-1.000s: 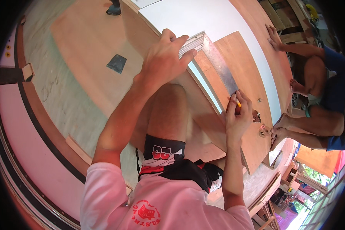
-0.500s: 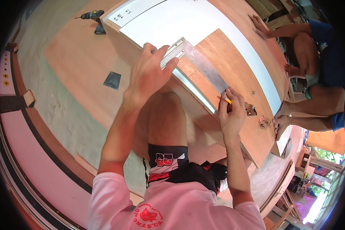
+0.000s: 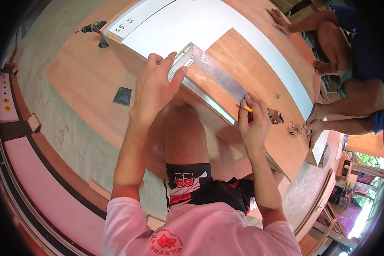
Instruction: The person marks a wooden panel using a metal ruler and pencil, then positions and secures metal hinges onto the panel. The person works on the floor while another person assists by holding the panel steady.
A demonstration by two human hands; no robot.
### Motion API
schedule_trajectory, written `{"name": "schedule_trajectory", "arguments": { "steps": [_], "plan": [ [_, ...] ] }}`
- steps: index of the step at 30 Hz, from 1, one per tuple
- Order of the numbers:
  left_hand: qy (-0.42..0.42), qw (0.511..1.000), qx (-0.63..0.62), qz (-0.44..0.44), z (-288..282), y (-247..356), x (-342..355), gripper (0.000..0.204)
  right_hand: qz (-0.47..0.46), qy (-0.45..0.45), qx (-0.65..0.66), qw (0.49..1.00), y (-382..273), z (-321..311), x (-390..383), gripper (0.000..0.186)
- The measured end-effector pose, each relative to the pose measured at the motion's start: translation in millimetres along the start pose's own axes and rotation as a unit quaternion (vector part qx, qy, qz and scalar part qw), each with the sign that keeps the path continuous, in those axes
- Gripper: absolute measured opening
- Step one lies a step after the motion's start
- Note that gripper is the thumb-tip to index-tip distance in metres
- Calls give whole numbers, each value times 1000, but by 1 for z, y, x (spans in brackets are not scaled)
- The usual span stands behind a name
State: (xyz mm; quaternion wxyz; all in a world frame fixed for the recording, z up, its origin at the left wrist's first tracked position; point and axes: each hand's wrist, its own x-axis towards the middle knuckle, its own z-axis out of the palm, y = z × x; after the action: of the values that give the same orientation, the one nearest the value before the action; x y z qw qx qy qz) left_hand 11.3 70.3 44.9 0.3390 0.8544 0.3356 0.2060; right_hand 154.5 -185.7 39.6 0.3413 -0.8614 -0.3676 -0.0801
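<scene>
My left hand (image 3: 155, 87) grips the ribbed silver stock of a try square (image 3: 219, 71), thumb on one side and fingers on the other. The square's flat metal blade lies across a brown plywood strip (image 3: 239, 59) on a large panel. At the blade's far end, my right hand (image 3: 256, 123) is closed around a short yellow pencil (image 3: 246, 109). Its fingertips touch the blade's end; the pencil's point is hard to make out. Beneath the strip, a white sheet (image 3: 170, 25) shows, with a white band (image 3: 286, 77) along its far side.
A cordless drill (image 3: 94, 27) rests at the upper left, with a dark flat piece (image 3: 122, 96) nearer. Beside my right hand is a ragged hole (image 3: 276, 116) in the wood. At the right, another person's hand (image 3: 281, 22) and feet (image 3: 313, 128) touch the panel.
The view has shifted and turned slightly. Both hands keep their places on the square and pencil, with no clear movement along the wood.
</scene>
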Motion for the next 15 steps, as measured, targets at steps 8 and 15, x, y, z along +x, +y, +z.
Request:
{"name": "schedule_trajectory", "arguments": {
  "steps": [8, 15],
  "plan": [
    [48, 997, 11, 52, 8, -9, -2, 50, 6, -14, -1, 1000, -1, 0, -2, 18],
    [91, 993, 20, 77, 14, -14, -2, 47, 0, -13, -9, 1000, -4, -1, 0, 22]
  ]
}}
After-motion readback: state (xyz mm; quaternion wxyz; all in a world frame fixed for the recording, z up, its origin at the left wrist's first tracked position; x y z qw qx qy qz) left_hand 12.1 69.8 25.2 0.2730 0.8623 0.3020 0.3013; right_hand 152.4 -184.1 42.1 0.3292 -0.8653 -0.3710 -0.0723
